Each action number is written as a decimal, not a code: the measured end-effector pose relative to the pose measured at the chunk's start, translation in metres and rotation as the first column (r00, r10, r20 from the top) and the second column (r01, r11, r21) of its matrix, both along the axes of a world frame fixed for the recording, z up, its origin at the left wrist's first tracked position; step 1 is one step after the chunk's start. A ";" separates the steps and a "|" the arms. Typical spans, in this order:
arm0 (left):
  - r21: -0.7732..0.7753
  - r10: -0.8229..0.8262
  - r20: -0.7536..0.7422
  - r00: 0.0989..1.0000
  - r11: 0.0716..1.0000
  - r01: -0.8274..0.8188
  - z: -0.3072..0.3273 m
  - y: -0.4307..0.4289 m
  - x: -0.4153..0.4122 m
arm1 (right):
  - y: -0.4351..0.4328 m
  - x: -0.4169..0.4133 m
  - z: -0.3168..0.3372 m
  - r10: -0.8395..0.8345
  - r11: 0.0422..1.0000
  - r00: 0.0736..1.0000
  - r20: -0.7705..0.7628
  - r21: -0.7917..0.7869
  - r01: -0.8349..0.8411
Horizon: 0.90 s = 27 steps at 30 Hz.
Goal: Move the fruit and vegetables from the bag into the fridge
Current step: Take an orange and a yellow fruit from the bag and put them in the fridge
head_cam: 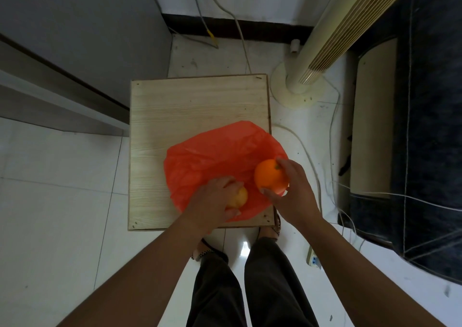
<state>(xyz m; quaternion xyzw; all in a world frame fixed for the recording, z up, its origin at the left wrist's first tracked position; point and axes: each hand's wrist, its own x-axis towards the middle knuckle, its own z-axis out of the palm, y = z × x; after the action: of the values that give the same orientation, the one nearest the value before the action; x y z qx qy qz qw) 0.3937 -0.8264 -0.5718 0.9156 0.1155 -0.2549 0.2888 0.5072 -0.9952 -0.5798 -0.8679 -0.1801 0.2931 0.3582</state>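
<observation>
A red plastic bag (215, 156) lies flattened on a small wooden table (180, 106). My right hand (293, 189) grips a bright orange (270, 175) above the bag's right side. My left hand (215, 197) is closed over a yellowish fruit (238, 197) at the bag's near edge; most of that fruit is hidden under my fingers. The grey fridge (82, 34) stands at the left with its door shut.
A cream tower fan (322, 59) stands on its round base right of the table. Cables (307, 151) trail over the white floor tiles. A dark sofa (425, 126) fills the right side. A power strip (313, 258) lies by my right leg.
</observation>
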 end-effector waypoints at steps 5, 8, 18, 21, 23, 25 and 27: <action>0.049 -0.027 -0.080 0.996 0.998 0.031 -0.003 -0.007 0.006 | -0.005 -0.001 0.005 -0.002 0.999 1.000 -0.010 -0.038 0.001; 0.026 0.073 -0.015 0.997 0.997 -0.073 0.006 -0.009 0.007 | -0.009 0.001 0.017 0.003 1.000 1.000 0.023 -0.017 -0.002; -0.184 0.539 0.279 0.795 0.842 -0.506 0.094 -0.017 0.022 | -0.014 0.005 0.090 0.100 0.992 0.994 0.043 0.069 -0.102; -0.218 0.601 0.278 0.750 0.799 -0.560 0.124 -0.019 0.019 | -0.015 0.008 0.116 0.138 0.988 0.989 0.057 0.060 -0.142; -0.222 0.623 0.267 0.735 0.782 -0.582 0.147 -0.021 0.013 | -0.016 0.008 0.140 0.167 0.983 0.984 0.068 0.059 -0.171; -0.217 0.641 0.270 0.718 0.767 -0.604 0.171 -0.023 0.004 | -0.018 0.008 0.163 0.196 0.976 0.977 0.077 0.080 -0.202; -0.218 0.672 0.276 0.687 0.740 -0.636 0.195 -0.026 -0.007 | -0.020 0.005 0.186 0.230 0.966 0.969 0.093 0.099 -0.239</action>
<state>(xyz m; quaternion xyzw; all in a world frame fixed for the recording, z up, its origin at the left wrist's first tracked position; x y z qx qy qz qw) 0.3863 -0.8528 -0.3772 0.8267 0.3698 0.0198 0.4236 0.5120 -1.0152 -0.3934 -0.8307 -0.3116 0.2880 0.3604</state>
